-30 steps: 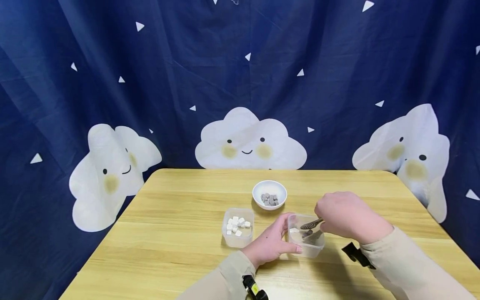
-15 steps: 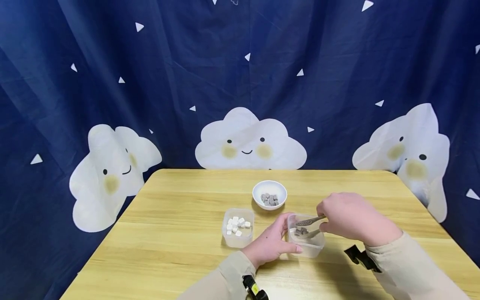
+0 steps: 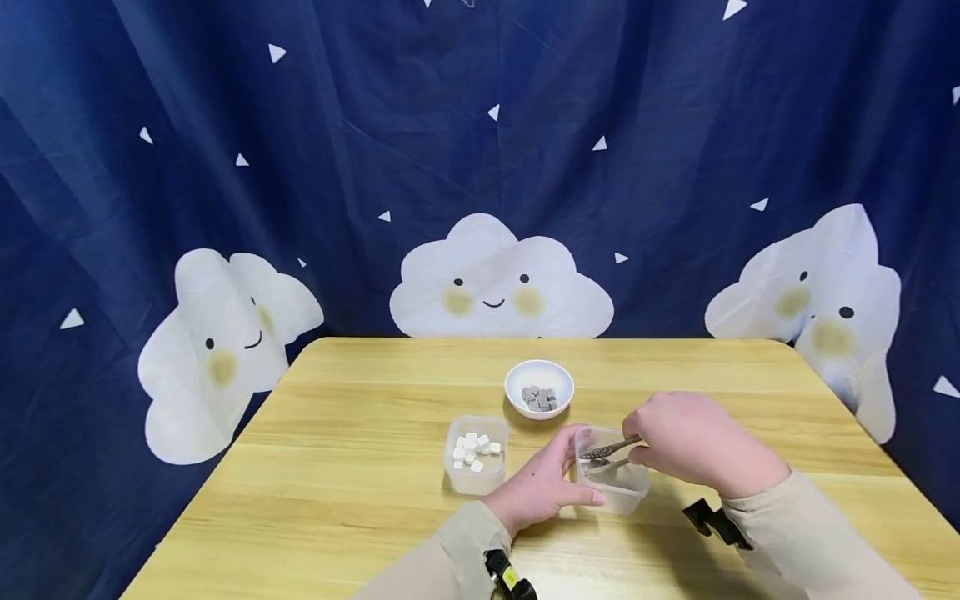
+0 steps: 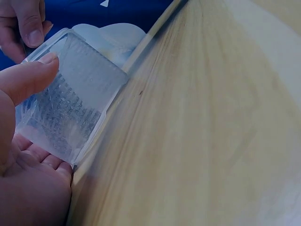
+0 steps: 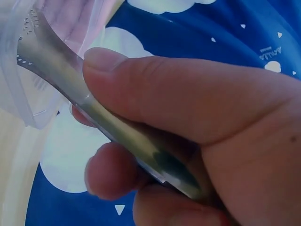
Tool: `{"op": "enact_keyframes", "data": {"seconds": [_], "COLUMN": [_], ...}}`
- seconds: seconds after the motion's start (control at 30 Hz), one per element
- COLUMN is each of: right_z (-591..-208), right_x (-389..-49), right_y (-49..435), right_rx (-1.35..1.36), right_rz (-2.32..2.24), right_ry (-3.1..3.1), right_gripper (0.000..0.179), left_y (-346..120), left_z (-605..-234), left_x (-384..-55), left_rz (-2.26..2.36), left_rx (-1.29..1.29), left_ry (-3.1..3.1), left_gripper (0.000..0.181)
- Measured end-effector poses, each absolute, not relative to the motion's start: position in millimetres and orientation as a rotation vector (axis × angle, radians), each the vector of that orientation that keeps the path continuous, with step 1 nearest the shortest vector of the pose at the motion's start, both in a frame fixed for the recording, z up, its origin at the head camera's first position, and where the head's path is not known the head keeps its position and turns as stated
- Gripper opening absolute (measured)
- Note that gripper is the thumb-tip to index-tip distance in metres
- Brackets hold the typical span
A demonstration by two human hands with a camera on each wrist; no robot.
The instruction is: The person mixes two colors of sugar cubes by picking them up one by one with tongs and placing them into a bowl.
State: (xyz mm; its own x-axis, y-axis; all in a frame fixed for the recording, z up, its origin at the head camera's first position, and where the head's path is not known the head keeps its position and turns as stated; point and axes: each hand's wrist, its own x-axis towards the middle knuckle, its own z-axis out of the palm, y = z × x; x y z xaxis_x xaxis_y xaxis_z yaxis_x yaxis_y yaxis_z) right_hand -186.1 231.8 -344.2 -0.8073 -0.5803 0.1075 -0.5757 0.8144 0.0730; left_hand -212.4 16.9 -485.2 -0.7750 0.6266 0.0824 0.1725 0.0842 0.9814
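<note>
My left hand [image 3: 542,482] grips a clear plastic box [image 3: 621,502] from its left side, thumb on the near wall and fingers round the far corner. Metal tongs [image 3: 617,447] with perforated tips reach down into this box. They are held in my right hand [image 3: 701,442], the thumb pressing along one arm in the right wrist view. A small grey cube [image 3: 597,463] shows between the tong tips; whether they pinch it I cannot tell. In the left wrist view, ribbed patterning shows through the box's wall [image 4: 101,63].
Left of my left hand stands another clear box [image 3: 476,485] with several white cubes [image 3: 470,444]. Behind both boxes is a white bowl [image 3: 517,408] of several grey cubes [image 3: 541,400]. The wooden table [image 3: 360,433] ends at a blue cloud-print curtain [image 3: 337,167].
The tongs have moved left and deeper inside the box, and their arms have come closer together than half a second ago. My right hand shifted slightly left and nearer; my left hand stayed still.
</note>
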Motion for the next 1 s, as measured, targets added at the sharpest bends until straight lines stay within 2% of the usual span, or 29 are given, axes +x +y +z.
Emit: {"op": "enact_keyframes", "data": {"seconds": [0.5, 0.7, 1.0], "right_z": [-338.4, -327.0, -336.0], "right_x": [-177.1, -174.9, -190.1], "right_y": [261.0, 274.7, 270.4], "right_rx": [0.93, 0.945, 0.839], "right_rz": [0.196, 0.268, 0.311], "right_ry": [-2.794, -2.746, -2.68], "right_gripper": [0.024, 0.007, 0.014], "left_y": [17.2, 17.5, 17.2], "left_z": [-484.3, -484.8, -484.8], "left_x": [-213.8, -213.8, -213.4], "left_rz": [1.719, 1.723, 1.743], "left_rx": [0.793, 0.777, 0.789], "left_ry": [2.032, 2.027, 2.006], "left_gripper": [0.087, 0.091, 0.088]}}
